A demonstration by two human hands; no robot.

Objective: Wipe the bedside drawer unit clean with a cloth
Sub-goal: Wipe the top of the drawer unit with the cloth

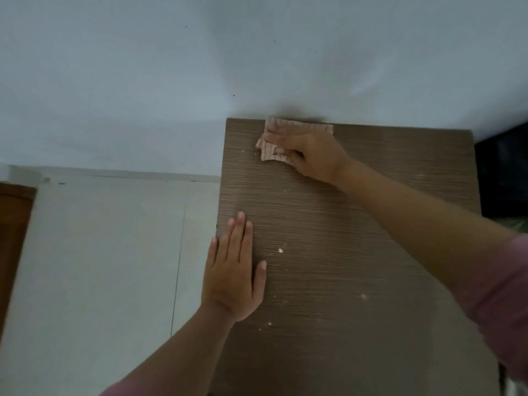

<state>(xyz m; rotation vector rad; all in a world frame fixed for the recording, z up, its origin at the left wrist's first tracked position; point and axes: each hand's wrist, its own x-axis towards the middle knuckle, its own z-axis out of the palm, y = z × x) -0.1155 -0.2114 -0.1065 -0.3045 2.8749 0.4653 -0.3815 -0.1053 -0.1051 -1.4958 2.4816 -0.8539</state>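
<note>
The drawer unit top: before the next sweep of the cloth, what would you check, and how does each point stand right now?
1. Cloth under the right hand, pressed on the top: ok.
2. Cloth at the back edge by the wall, a good place to start a stroke: ok.
3. Left hand flat on the drawer unit top, steadying it: ok.
4. Top free of crumbs: not ok, white specks lie near the front.
5. Left hand out of the cloth's path: not ok, specks sit right beside it.
6. Cloth clean underneath: cannot tell.
</note>
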